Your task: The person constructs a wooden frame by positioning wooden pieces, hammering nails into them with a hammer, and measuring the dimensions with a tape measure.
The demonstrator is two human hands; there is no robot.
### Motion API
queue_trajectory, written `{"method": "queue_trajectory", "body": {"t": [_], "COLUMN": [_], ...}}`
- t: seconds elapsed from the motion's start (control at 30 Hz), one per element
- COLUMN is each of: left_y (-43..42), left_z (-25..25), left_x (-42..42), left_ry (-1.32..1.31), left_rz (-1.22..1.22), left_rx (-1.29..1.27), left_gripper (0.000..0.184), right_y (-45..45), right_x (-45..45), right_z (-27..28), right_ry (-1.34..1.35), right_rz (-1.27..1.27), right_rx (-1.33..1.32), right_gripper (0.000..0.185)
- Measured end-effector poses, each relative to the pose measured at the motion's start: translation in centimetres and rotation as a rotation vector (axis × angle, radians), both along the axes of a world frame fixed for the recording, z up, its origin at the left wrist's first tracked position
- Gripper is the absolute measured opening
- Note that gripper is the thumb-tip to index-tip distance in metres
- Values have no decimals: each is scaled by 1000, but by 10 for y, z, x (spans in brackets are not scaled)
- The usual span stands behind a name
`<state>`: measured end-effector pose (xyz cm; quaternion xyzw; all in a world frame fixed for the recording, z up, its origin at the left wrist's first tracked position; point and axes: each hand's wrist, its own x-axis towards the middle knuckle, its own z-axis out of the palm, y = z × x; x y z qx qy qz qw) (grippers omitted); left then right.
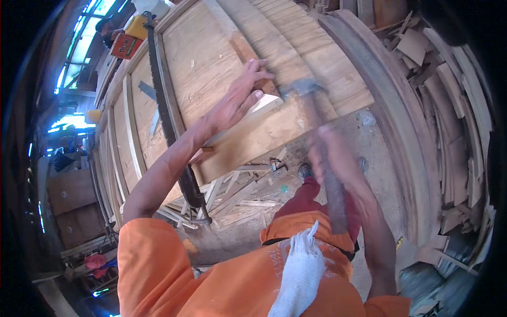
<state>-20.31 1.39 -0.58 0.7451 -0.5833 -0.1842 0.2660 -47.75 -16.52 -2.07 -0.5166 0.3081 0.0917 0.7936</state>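
Our L hand (240, 100) is half open, fingers spread over the end of the wood strip (243, 48) at the near edge of the panel (198, 68), close to its R corner. Our R hand (335, 158) is clenched round the handle of the hammer (334, 198), blurred, w/ its head over that same edge, just R of the strip's end – can't tell if it's touching. The long clamp (165, 100) spans the panel's L part & sticks out past the near edge – scraps (245, 193) on the floor below.
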Motion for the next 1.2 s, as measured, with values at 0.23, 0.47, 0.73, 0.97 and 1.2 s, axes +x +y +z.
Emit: {"method": "queue_trajectory", "body": {"t": [0.23, 0.47, 0.73, 0.97, 1.2], "left_y": [2, 14, 19, -20, -43], "left_z": [2, 8, -5, -7, -26], "left_x": [0, -11, -4, -10, 0], "left_ry": [-95, -93, -285, 57, 66], "left_rz": [-9, 200, 215, 674, 826], "left_rx": [-18, -277, -270, -308, -196], "left_gripper": [52, 48, 41, 75, 117], "right_y": [-31, -24, -38, -97, -140], "right_x": [-24, -99, -115, -39, 67], "right_z": [36, 53, 75, 90, 101], "right_ry": [-210, 0, -140, -648, -761], "right_rz": [-474, -239, 121, 688, 1348], "right_rx": [117, -434, -855, -1094, -1242], "right_gripper": [47, 55, 36, 56, 65]}}
